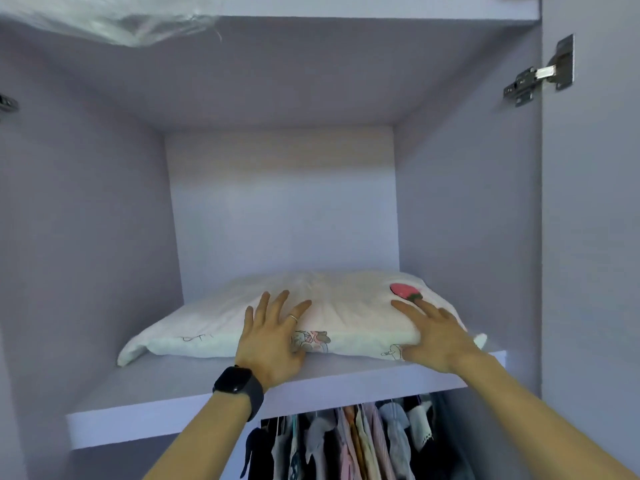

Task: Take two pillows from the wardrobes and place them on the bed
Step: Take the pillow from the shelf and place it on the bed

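A white pillow (pixel 346 317) with a red strawberry print and small cartoon drawings lies flat on the wardrobe shelf (pixel 166 407). My left hand (pixel 273 337), with a ring and a black watch on the wrist, rests on the pillow's front middle with its fingers spread. On the pillow's front right corner lies my right hand (pixel 436 337), fingers also apart, thumb at the front edge. Neither hand has closed on the fabric. Only one pillow shows in this compartment; the bed is out of view.
Clothes on hangers (pixel 353 441) fill the space under the shelf. A clear plastic-wrapped bundle (pixel 114 19) sits on the upper shelf at the top left. The open wardrobe door with a metal hinge (pixel 540 77) stands at the right.
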